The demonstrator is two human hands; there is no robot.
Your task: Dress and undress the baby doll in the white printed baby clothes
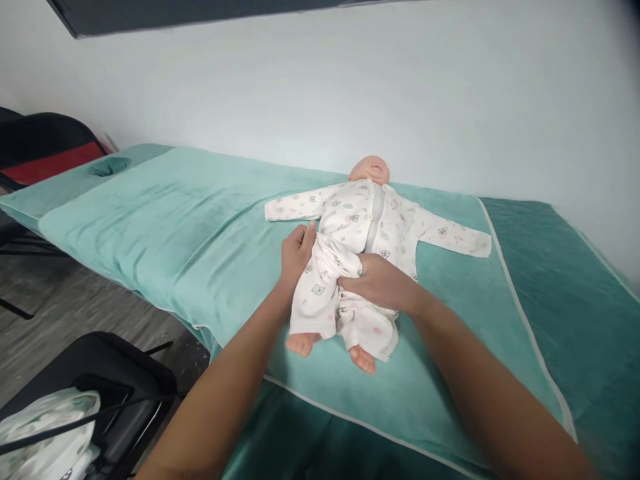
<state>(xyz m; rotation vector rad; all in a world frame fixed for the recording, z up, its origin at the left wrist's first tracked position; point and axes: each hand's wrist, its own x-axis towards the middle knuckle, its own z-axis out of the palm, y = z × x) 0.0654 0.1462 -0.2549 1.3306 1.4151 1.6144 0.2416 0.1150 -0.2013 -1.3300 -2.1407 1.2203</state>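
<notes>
A baby doll [370, 169] lies on its back on the green bed cover, feet towards me. It wears a white patterned top [345, 207], whose front hangs apart over the chest, with both sleeves spread sideways. White patterned trousers [314, 300] cover its legs, and the bare feet stick out below the cuffs. My left hand [298, 252] is closed on the waist of the trousers at the doll's left-hand side in view. Across the front, my right hand [377, 280] pinches the bunched trouser cloth near the middle.
The padded bed [150, 200] runs along a white wall [320, 100], with a face hole at its far left end. A black chair [125, 373] holding white patterned cloth [50, 433] stands at the lower left. Another black chair [50, 133] is at the far left.
</notes>
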